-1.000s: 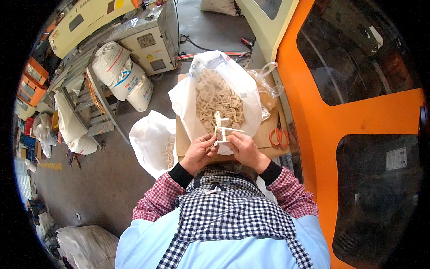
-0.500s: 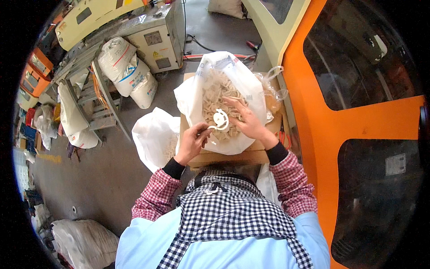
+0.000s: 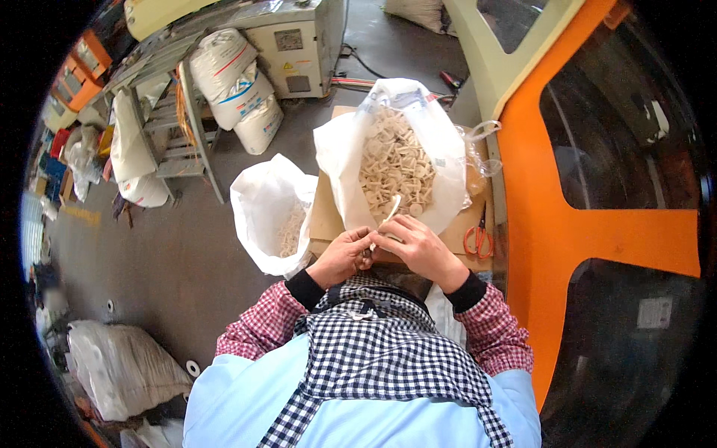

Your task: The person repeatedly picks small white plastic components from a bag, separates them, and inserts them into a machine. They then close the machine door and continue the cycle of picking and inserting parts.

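My left hand [image 3: 343, 256] and my right hand [image 3: 420, 249] meet just in front of the large white bag. Both are closed, fingertips pinching a small cream-white moulded plastic part [image 3: 394, 207]. One thin end of it sticks up above my right fingers; the rest is mostly hidden by them. Beyond the hands, the large white bag [image 3: 340, 142] gapes wide, full of many loose cream plastic pieces [image 3: 398, 160]. Lower on the left, a smaller white bag [image 3: 258, 193] is open, with small pale bits [image 3: 293, 233] inside.
Beneath the large bag is cardboard [image 3: 326, 205]. Orange-handled scissors [image 3: 479, 240] lie on its right side, near a clear plastic bag [image 3: 478, 160]. An orange machine panel [image 3: 523, 224] bounds the right. Stacked full sacks [image 3: 237, 89] and a metal ladder [image 3: 183, 142] stand at the far left.
My hands have drawn back from above the large bag to its near edge. My right hand has closed from spread fingers onto the plastic part, which has turned.
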A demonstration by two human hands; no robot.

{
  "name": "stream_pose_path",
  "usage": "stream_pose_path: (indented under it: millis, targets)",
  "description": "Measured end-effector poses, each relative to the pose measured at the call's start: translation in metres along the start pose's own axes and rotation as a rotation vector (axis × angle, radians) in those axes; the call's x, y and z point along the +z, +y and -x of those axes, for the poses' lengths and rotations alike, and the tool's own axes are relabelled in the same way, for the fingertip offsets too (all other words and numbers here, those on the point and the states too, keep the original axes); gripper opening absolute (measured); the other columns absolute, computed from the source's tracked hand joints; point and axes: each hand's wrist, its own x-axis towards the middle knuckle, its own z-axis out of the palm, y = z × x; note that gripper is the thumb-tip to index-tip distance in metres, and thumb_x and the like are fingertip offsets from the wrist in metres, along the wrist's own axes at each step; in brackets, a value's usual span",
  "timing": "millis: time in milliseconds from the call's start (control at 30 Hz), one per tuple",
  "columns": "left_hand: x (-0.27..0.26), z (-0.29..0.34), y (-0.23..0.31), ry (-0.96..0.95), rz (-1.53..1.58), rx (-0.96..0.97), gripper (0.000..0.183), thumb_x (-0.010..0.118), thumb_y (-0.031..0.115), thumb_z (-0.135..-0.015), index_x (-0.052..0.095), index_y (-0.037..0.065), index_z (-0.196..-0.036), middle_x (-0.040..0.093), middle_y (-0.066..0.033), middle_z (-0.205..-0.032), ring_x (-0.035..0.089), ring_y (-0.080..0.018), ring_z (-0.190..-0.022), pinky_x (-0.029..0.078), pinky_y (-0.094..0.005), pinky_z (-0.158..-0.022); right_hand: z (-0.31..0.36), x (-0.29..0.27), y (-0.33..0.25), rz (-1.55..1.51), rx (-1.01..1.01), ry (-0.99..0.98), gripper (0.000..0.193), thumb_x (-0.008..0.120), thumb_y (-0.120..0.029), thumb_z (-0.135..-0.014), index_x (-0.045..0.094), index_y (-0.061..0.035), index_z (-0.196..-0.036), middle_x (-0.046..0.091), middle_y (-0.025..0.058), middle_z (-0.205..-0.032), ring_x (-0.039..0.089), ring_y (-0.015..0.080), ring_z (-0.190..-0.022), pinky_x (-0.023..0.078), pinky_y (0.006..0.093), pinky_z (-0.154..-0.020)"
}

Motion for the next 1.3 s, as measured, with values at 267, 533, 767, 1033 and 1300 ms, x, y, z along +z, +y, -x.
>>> stream_pose_path:
  millis: [267,533,767,1033,1300]
  targets:
    - [0.009,0.013,-0.012,0.236,-0.536,0.594,0.012,0.051,0.013,-0.093,0.052,0.001,-0.094,0.052,0.0001,-0.070,0.048,-0.0049,-0.065,0.041,-0.0192,-0.055,0.013,0.020,-0.007,-1.159,0.863,0.036,0.017,0.056,-0.004,-0.086,0.061,0.0029,-0.101,0.062,0.0002,-0.087,0.056,0.0075,-0.073,0.044,0.0212,-0.063]
    - [0.001,0.012,-0.028,0.201,-0.072,0.318,0.016,0.051,0.019,-0.093,0.054,0.003,-0.089,0.053,0.0008,-0.070,0.050,-0.0069,-0.057,0.039,-0.0201,-0.049,0.028,0.038,-0.019,-0.551,0.547,0.086,0.023,0.049,-0.018,-0.092,0.061,0.0015,-0.092,0.054,-0.0009,-0.066,0.050,0.0096,-0.057,0.038,0.0215,-0.051]
    - [-0.011,0.029,0.004,0.153,-1.458,1.477,0.030,0.056,-0.003,-0.065,0.055,0.000,-0.095,0.054,-0.0151,-0.087,0.056,-0.0300,-0.068,0.047,-0.0371,-0.062,0.026,0.069,0.027,-0.940,1.010,-0.019,0.040,0.052,-0.035,-0.091,0.059,-0.0018,-0.069,0.052,-0.0005,-0.057,0.045,0.0081,-0.048,0.033,0.0228,-0.043]
    - [-0.131,0.052,0.045,1.079,-1.458,1.034,0.025,0.058,0.005,-0.078,0.054,0.002,-0.102,0.058,-0.0155,-0.090,0.057,-0.0357,-0.076,0.045,-0.0424,-0.066,0.009,0.052,0.105,-0.600,1.240,0.191,0.047,0.051,-0.039,-0.091,0.064,0.0058,-0.084,0.059,0.0063,-0.062,0.048,0.0093,-0.044,0.038,0.0248,-0.043]
    - [-0.228,0.023,0.035,1.279,-1.311,0.625,0.040,0.056,0.019,-0.086,0.047,-0.003,-0.119,0.053,-0.0245,-0.105,0.053,-0.0389,-0.094,0.044,-0.0407,-0.082,0.043,0.022,0.055,-0.506,1.146,0.267,0.038,0.052,-0.030,-0.091,0.064,0.0059,-0.095,0.065,0.0087,-0.079,0.056,0.0106,-0.053,0.043,0.0260,-0.050]
